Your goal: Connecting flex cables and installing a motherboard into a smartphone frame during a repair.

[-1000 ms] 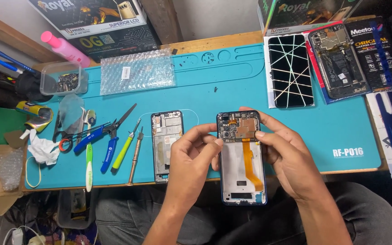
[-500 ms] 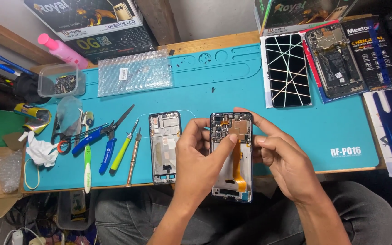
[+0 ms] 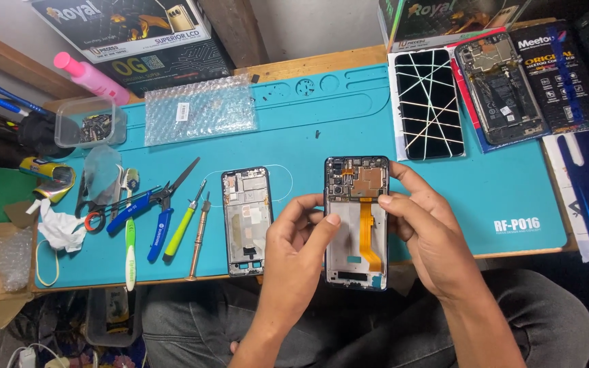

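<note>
Both hands hold an opened phone [image 3: 356, 221] upright at lower centre of the frame, over the teal mat's [image 3: 322, 123] near edge. Left hand [image 3: 296, 255] grip is clamped on its left side; right hand [image 3: 431, 238] grip is clamped on its right edge. A bare frame [image 3: 246, 221] lies just left.

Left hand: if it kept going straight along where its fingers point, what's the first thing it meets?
The left hand points up and right, its fingers already touching the opened phone held by both hands. So the phone comes first; beyond it, probably the right hand, though depth is unclear.
</note>
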